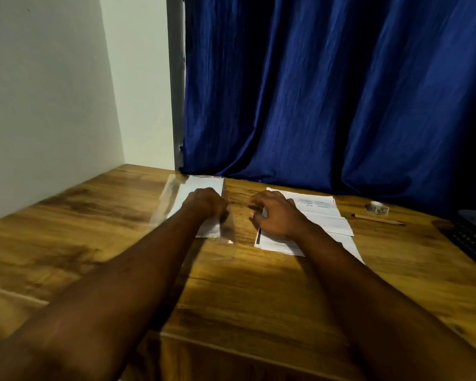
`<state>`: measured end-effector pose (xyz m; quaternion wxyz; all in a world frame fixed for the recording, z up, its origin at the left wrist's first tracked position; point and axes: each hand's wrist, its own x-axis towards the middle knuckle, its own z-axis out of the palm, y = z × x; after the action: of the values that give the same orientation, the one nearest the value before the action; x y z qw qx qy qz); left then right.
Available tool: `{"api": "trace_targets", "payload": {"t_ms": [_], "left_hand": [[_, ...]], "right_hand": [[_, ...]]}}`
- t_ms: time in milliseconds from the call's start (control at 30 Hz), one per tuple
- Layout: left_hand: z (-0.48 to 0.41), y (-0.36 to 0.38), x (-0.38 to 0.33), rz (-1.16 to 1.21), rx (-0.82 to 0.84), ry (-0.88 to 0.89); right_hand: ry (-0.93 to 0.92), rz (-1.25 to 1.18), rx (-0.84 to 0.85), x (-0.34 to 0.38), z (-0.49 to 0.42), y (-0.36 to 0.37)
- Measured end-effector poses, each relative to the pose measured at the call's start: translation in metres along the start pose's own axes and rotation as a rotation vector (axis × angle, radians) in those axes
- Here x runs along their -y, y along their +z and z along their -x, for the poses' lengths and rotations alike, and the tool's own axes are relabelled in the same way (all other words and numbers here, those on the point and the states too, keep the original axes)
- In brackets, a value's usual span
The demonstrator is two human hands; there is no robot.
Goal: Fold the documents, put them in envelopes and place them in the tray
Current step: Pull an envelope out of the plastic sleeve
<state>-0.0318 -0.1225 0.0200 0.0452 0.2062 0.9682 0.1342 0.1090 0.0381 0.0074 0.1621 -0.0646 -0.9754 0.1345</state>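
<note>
Head view, the only one I have from here: a brown wood-grain table (259,292) fills the lower half, with a white wall (47,105) at 10 o'clock and a deep blue pleated curtain (341,92) hanging from 12 to 2 o'clock.

Both bare forearms reach from the bottom edge toward the far side of the table. At 11 o'clock lies a clear plastic envelope (171,199), flat on the wood, with a white folded sheet (204,184) inside it. My left hand (206,206) sits knuckles-up on the right part of that envelope, fingers curled under. The hand is blurred, so I cannot tell whether it pinches the plastic or only presses on it.

At 1 o'clock, well apart from the envelope, white printed documents (324,215) lie in a loose overlapping pile, the top sheet showing fold creases. My right hand (275,215) rests on the pile's left edge, released, fingers spread and bent, grasping nothing.

At 2 o'clock, just beyond the papers, stands a small roll of patterned tape (377,209), and just beside it lies a wooden pencil (378,219). At 3 o'clock, a dark keyboard-like object (470,243) is cut off by the frame's edge.
</note>
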Motion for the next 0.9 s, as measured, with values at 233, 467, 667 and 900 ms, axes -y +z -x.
{"api": "trace_targets", "payload": {"t_ms": [233, 467, 667, 900], "left_hand": [[-0.009, 0.006, 0.008, 0.057, -0.033, 0.151], [-0.009, -0.018, 0.034, 0.286, 0.003, 0.325], [0.004, -0.058, 0.049, 0.111, 0.469, 0.338], [0.016, -0.063, 0.055, -0.072, 0.623, 0.321]], "right_hand": [[0.032, -0.037, 0.033, -0.004, 0.001, 0.013], [-0.059, -0.138, -0.006, 0.016, -0.005, 0.016], [-0.076, -0.198, -0.005, 0.039, -0.007, 0.016], [-0.135, -0.225, -0.082, 0.060, -0.001, 0.012]]}}
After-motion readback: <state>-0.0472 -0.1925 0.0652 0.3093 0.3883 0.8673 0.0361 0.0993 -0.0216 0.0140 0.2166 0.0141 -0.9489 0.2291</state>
